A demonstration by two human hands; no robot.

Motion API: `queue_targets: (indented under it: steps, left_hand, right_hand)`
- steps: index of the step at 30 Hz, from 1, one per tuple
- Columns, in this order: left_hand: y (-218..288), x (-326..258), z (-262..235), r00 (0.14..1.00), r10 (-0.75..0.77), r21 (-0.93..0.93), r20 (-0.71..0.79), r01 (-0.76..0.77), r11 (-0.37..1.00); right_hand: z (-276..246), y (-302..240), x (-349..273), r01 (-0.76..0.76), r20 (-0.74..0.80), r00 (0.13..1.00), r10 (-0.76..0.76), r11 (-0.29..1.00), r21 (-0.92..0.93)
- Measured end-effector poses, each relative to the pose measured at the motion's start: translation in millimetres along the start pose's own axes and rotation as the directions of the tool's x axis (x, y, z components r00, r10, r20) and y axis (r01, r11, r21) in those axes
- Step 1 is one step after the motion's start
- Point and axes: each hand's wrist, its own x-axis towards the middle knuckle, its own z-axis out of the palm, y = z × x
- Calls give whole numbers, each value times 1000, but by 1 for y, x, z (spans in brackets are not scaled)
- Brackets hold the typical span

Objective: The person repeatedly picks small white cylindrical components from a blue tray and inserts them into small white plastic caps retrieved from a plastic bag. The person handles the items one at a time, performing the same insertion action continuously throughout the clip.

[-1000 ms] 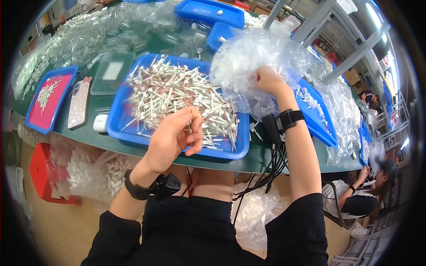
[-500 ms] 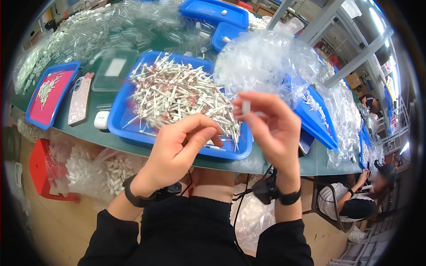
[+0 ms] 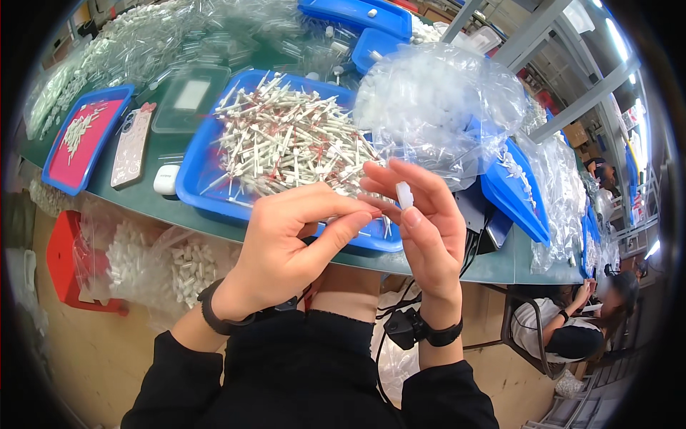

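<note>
In front of me is a blue tray (image 3: pixel 187 187), heaped with thin white plastic sticks (image 3: pixel 289 136) with reddish bits among them. Over its near edge, my left hand (image 3: pixel 289 239) pinches thumb and forefinger together. A small reddish tip shows at those fingers, but what they hold is too small to name. Close beside it, my right hand (image 3: pixel 432 232) grips a small white plastic piece (image 3: pixel 404 194) between thumb and fingers. That piece stands roughly upright, and its lower end is hidden by the thumb. The fingertips of both hands almost meet.
Left of the tray are an earbud case (image 3: pixel 166 179), a phone (image 3: pixel 133 146) and a blue-rimmed pink tray (image 3: pixel 68 184). Clear bags of white parts (image 3: pixel 436 100) bulge at the right. Below the table edge sits a red stool (image 3: pixel 64 264). A co-worker (image 3: pixel 564 322) sits far right.
My right hand has come down and inward, bringing the white piece nearer my left hand. My left fingers have closed into a pinch and reach further right. The whole view has shifted slightly.
</note>
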Motion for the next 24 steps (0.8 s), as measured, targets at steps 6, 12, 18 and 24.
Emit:
queue_targets:
  steps: [6, 12, 18, 24]
  left_hand:
    - [1, 2, 6, 995, 84, 130, -61, -76, 989]
    - [-4, 1, 11, 980, 171, 240, -98, -143, 960]
    - [-6, 0, 13, 957, 280, 434, -81, -219, 874]
    - [-7, 0, 11, 924, 381, 536, -36, -304, 788]
  right_hand:
    - [-2, 6, -6, 7, 91, 996, -4, 1000, -29]
    - [-4, 3, -8, 3, 97, 995, 5, 996, -86]
    - [-5, 4, -8, 18, 91, 996, -3, 987, -159]
    - [-4, 8, -9, 15, 85, 996, -1, 986, -165]
